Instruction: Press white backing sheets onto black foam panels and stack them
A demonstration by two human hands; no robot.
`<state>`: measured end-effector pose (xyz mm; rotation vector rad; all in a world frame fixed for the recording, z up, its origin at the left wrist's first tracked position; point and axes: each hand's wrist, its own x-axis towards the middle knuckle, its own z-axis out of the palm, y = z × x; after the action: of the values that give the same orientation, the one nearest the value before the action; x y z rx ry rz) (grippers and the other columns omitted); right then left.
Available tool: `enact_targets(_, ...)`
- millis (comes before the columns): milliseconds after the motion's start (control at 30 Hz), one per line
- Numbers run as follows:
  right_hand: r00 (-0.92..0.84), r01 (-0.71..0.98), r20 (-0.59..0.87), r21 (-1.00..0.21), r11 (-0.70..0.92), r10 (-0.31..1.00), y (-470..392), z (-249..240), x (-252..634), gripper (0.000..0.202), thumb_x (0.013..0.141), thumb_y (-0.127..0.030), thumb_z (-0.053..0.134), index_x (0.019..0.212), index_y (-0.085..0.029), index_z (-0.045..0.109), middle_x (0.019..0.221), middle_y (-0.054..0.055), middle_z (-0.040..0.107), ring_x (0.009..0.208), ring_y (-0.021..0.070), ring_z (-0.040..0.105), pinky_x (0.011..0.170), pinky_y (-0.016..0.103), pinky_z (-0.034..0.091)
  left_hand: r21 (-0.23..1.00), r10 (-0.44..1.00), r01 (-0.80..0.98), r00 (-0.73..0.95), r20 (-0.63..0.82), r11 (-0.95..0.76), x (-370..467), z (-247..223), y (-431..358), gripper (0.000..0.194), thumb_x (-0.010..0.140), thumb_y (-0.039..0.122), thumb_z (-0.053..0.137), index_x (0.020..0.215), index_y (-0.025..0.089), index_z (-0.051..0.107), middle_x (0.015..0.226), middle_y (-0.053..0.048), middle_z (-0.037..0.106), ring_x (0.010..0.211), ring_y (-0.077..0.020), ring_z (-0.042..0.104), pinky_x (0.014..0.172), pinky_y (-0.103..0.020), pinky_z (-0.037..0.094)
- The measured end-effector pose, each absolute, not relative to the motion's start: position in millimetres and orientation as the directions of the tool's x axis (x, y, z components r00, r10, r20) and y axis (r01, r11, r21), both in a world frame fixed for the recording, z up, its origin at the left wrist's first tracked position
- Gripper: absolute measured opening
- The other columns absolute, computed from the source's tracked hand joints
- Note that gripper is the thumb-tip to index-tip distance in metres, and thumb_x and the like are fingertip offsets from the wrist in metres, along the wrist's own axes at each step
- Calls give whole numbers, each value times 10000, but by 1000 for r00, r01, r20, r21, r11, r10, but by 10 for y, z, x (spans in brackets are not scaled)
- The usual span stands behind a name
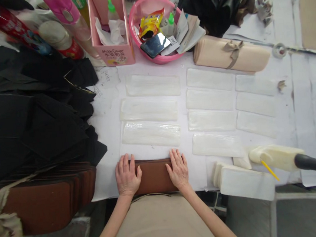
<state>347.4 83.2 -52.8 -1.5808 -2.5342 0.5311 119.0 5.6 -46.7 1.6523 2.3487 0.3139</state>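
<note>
A brown rectangular leather-like piece [155,176] lies at the front edge of the table, right before my body. My left hand [128,176] rests flat on its left end, thumb spread inward. On the right end lies my right hand [179,169], also flat with fingers stretched out. A thin dark edge shows along the far side of the brown piece. Beyond my hands, whitish rectangular pieces [151,133] are laid out in columns, the nearest one glossy and wet-looking. More pale pieces [212,120] lie to the right.
Black sheets [34,115] pile up on the left, above a tied bundle of brown pieces [43,207]. At right are stacked white pieces [246,182] and a dark-handled brush [279,155]. A pink basket [159,60], pink box [115,55] and tied beige roll [213,53] stand behind.
</note>
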Motion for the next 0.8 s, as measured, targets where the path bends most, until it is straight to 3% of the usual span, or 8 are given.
enact_targets(433, -435, 789, 50, -460, 407, 899, 876, -599, 3446, 530, 987, -336, 425, 1483, -166, 346, 1506, 125, 409, 1413, 277, 332, 1161, 499, 234, 333, 940, 886, -342, 1, 322, 1181, -501, 139, 528, 901, 292, 458, 1417, 178, 444, 1505, -156, 399, 1444, -343, 236, 1138, -561, 253)
enact_targets(567, -267, 777, 94, -567, 272, 959, 822, -580, 3688, 504, 972, -373, 436, 1423, -149, 418, 1480, 156, 433, 1404, 281, 342, 1127, 483, 306, 422, 921, 844, -385, 49, 331, 1052, -451, 53, 585, 905, 394, 478, 1423, 134, 399, 1445, -200, 444, 1410, -334, 308, 1109, -524, 327)
enact_targets(667, -20, 753, -94, -656, -47, 995, 706, -587, 3972, 574, 887, -468, 549, 1345, -130, 479, 1313, 200, 570, 1208, 314, 554, 966, 459, 462, 469, 861, 742, -501, -88, 479, 863, -396, -120, 720, 819, 548, 568, 1367, 99, 437, 1302, -228, 544, 1240, -351, 508, 991, -499, 452)
enact_targets(733, 61, 703, -321, -659, -269, 945, 649, -599, 4098, 640, 783, -504, 659, 1290, -144, 505, 1126, 158, 670, 1001, 294, 663, 832, 407, 517, 427, 817, 697, -508, -273, 576, 749, -357, -201, 728, 736, 597, 634, 1265, 109, 521, 1160, -197, 625, 1082, -340, 606, 905, -469, 498)
enact_targets(800, 89, 675, -480, -615, -408, 873, 642, -600, 4134, 683, 693, -509, 733, 1243, -168, 517, 1022, 101, 705, 917, 266, 692, 769, 349, 518, 365, 760, 675, -491, -426, 641, 678, -320, -204, 684, 672, 603, 685, 1149, 126, 572, 1070, -167, 661, 998, -323, 639, 850, -427, 512)
